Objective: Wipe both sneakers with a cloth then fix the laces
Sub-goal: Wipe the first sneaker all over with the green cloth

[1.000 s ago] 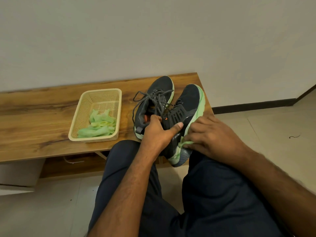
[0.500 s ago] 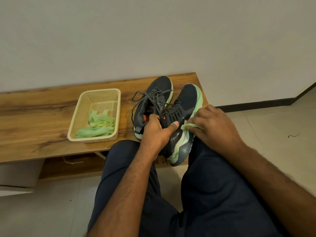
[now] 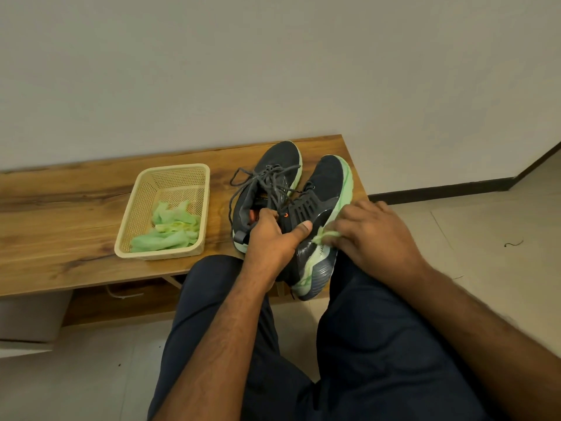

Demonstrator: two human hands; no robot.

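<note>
The wooden bench point(image 3: 76, 214) is carrying everything in play, so starting there: one bench, one pale woven basket point(image 3: 133, 235) sitting on it, and two dark sneakers with green soles beside the basket. The far sneaker point(image 3: 273, 165) is resting flat on the bench with its grey laces point(image 3: 267, 180) lying loose and sprawled. The near sneaker point(image 3: 321, 189) is being tilted toward the person, toe on the bench and heel hanging out over its front edge above the lap.

Two hands are working. The left hand point(image 3: 273, 238) is gripping the near sneaker at the collar, thumb lying across its side. The right hand point(image 3: 373, 232) is curling round a small green cloth point(image 3: 326, 235) and pressing it against that sneaker's side, just above the midsole — so the wiping is under way on this shoe.

Of cloths, one is in the right hand; more green cloths point(image 3: 170, 232) are lying bunched in the basket, and how many I cannot tell.

By my reckoning the task is sitting in its first half: one sneaker is mid-wipe, whether the other has been wiped is not showing, and the lacing is looking untouched — the loose laces on the far shoe are waiting.
</note>
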